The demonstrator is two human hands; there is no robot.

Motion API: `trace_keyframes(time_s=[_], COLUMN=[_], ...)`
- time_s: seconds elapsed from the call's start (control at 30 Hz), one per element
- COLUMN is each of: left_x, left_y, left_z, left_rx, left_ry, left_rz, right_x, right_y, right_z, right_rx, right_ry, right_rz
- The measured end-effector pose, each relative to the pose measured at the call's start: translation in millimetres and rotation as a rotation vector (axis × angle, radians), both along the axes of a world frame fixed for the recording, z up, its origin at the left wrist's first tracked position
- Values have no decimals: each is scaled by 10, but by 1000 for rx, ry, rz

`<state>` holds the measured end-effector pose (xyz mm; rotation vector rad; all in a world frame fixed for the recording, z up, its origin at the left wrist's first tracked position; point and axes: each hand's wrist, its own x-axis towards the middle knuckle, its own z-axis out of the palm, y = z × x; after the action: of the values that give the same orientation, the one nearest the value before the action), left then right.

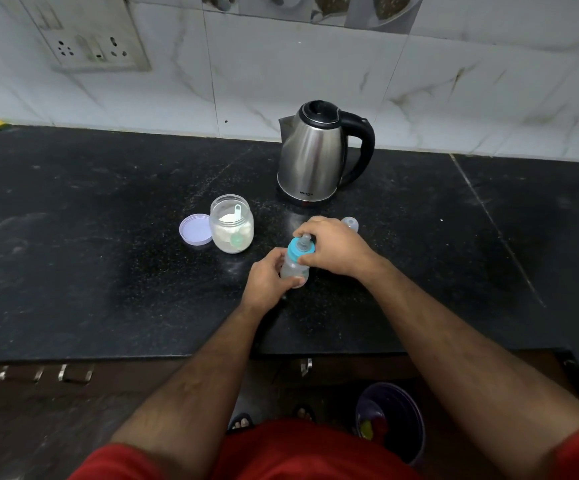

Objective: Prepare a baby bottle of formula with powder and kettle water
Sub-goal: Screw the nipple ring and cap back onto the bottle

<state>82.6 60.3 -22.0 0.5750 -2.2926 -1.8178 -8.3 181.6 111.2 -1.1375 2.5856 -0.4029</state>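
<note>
From the head camera, a black worktop (73, 237) runs along a white tiled wall (281, 71). Two bare arms reach out over it.

The baby bottle (294, 268) stands near the middle of the worktop, in front of the kettle. The left hand (267, 282) wraps round the clear body of the bottle, and its grip is clamped on the bottle. The right hand (333, 247) sits on top, with its fingers curled round the blue ring (298, 252) at the neck, so that grip is clamped too. The teat (303, 241) pokes up between the fingers.

The steel kettle (315, 157) stands behind the bottle, close to the wall. Its black handle points to the right.

Left of the bottle is an open jar (232, 225) with white powder in it. A small scoop (238, 211) rests inside the jar. The purple lid (196, 229) lies flat just beside the jar, on its left side.

A small clear cap (350, 223) lies on the worktop just behind the right hand.

On the wall, up at the left, there is a socket plate (90, 39). Down below the worktop stands a dark bin (390, 420).
</note>
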Motion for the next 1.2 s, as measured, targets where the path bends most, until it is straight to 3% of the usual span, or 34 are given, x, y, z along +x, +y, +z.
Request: trace_keyframes(time_s=[0.87, 0.97, 1.1, 1.2], left_x=[6, -2, -11, -15], left_y=[-26, -26, -31, -33], left_z=[-20, -24, -35, -43], left_rx=[37, 40, 12, 8], left_ry=[7, 13, 5, 1], left_rz=[-6, -9, -12, -15], right_x=[76, -4, -100, -87], right_y=[-204, -175, -158, -196], right_z=[-1, 65, 243, 194], right_rx=[249, 264, 318, 320], right_ry=[122, 137, -21, 67], right_rz=[-113, -42, 143, 174])
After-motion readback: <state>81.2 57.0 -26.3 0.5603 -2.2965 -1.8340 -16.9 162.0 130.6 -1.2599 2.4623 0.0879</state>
